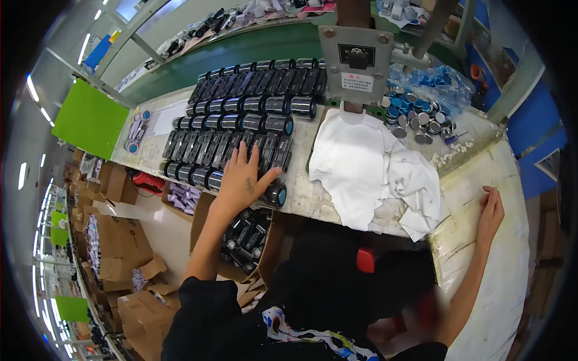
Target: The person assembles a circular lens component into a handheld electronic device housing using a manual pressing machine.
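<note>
My left hand (242, 183) rests with fingers spread on the near row of black dumbbell-shaped devices (208, 147), which have shiny round ends. Its thumb points toward a blue-capped end at the near right corner. A second row of the same devices (256, 84) lies behind, packed side by side. My right hand (492, 210) lies far to the right above a pale covered surface (475, 240). Its fingers are loosely bent, the thumb apart, and nothing shows in it. Between the hands a crumpled white cloth (355, 162) lies under the press.
A metal press (356, 66) stands at the back centre. Loose blue and silver round caps (415, 117) and a clear plastic bag (448, 87) lie right of it. Two light purple devices (138, 131) lie at the far left. Below the bench edge, a cardboard box (268, 240) holds black devices.
</note>
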### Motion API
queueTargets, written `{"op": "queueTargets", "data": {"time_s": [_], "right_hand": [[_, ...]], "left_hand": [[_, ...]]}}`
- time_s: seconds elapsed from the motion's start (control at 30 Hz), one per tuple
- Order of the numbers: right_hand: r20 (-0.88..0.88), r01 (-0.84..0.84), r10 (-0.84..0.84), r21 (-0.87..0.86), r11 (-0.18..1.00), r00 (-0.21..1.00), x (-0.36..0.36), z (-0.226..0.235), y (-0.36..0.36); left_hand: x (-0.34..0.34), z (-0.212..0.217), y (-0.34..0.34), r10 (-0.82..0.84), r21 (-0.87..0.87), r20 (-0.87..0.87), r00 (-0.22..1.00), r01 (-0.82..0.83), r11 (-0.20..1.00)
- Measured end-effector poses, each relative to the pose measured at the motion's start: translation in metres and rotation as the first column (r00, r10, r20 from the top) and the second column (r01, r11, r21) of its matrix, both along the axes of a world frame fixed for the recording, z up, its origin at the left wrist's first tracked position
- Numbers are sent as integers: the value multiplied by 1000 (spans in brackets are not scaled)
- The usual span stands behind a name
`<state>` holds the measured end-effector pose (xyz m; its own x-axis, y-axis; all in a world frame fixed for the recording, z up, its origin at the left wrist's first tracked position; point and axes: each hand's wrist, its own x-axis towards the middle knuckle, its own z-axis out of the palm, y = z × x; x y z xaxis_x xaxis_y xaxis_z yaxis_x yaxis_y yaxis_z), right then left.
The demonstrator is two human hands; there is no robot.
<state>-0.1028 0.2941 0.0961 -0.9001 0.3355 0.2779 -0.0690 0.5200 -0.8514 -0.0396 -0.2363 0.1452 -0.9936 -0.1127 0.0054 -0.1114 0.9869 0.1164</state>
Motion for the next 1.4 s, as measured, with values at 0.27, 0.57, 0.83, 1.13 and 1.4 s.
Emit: {"op": "queueTargets", "data": {"time_s": [0.27, 0.57, 0.83, 1.13, 1.4], "right_hand": [[6, 10, -10, -40, 999, 1000, -5, -3, 1], [5, 34, -35, 1, 999, 999, -1, -1, 1], [-197, 201, -140, 337, 920, 970, 27, 2, 36], [-133, 452, -497, 657, 603, 857, 154, -17, 18], [-274, 743, -716, 453, 493, 642, 210, -26, 3]], "left_hand": [[-1, -1, -3, 14, 15, -53, 998, -13, 1000], [21, 31, 73, -394, 386, -445, 804, 569, 726], [67, -114, 170, -782, 803, 6, 624, 462, 375], [40, -267, 215, -593, 522, 379, 711, 364, 771], [21, -322, 267, -799, 654, 502, 330, 459, 601]]}}
